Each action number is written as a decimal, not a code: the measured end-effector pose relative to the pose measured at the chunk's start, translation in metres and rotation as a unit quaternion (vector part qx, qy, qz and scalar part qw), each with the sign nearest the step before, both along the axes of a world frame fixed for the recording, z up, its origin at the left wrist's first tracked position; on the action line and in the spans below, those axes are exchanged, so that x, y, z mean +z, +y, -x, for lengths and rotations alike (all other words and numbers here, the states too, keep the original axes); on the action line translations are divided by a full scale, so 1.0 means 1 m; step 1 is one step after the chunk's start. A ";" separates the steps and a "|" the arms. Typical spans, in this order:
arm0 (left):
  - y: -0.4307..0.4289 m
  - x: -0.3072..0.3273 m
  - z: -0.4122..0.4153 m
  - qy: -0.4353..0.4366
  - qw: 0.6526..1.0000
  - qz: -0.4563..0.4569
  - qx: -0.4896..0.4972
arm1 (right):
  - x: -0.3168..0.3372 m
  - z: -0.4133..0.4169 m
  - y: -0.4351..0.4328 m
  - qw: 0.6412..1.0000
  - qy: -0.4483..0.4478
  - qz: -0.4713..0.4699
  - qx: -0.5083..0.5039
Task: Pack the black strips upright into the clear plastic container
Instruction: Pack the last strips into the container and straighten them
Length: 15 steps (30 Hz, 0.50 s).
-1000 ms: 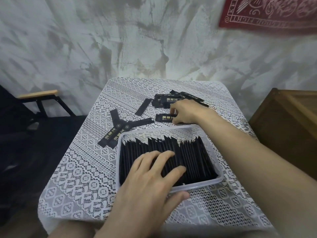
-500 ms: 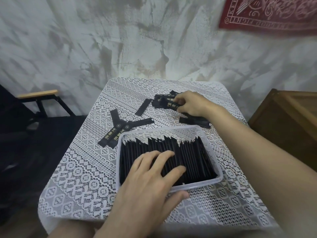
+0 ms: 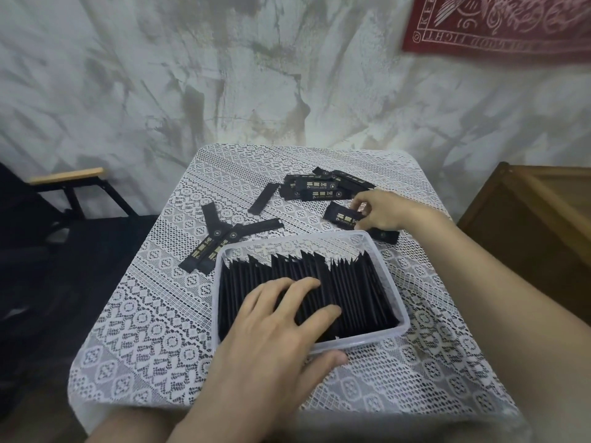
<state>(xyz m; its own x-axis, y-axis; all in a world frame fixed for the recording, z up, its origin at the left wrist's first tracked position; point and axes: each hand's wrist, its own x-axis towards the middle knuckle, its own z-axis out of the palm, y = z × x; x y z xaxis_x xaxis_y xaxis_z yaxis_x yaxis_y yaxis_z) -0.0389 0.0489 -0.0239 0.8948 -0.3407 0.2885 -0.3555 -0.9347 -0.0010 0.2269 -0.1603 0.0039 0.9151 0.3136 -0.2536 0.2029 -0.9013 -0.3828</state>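
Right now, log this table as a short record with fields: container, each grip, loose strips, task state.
container: clear plastic, on the lace tablecloth; packed strips stand across most of it
left grip: fingers spread flat on the packed strips, thumb outside the near rim
right grip: pinches one loose strip just beyond the container
loose strips: far pile; crossed cluster by the container's far left corner; single strip between them
task state: unfinished

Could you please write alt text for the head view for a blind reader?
The left hand rests on black strips packed upright in a clear container; the right hand pinches a loose strip on the lace-covered table.
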 end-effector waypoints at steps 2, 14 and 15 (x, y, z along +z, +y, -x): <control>0.000 0.000 0.000 -0.001 1.000 0.002 0.001 | -0.001 0.001 0.000 1.000 0.002 0.007 -0.002; 0.000 -0.002 -0.001 -0.002 1.000 -0.012 0.008 | 0.061 0.054 -0.001 0.976 -0.056 -0.205 -0.050; 0.000 -0.002 0.000 -0.003 1.000 -0.013 0.009 | 0.072 0.071 0.002 0.961 -0.051 -0.268 -0.055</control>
<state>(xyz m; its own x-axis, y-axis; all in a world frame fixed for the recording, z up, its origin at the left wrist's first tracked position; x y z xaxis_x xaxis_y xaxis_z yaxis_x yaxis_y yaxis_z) -0.0385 0.0490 -0.0258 0.8988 -0.3324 0.2858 -0.3391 -0.9404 -0.0271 0.1560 -0.1587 0.0755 0.9613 0.2752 0.0091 0.1789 -0.5990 -0.7805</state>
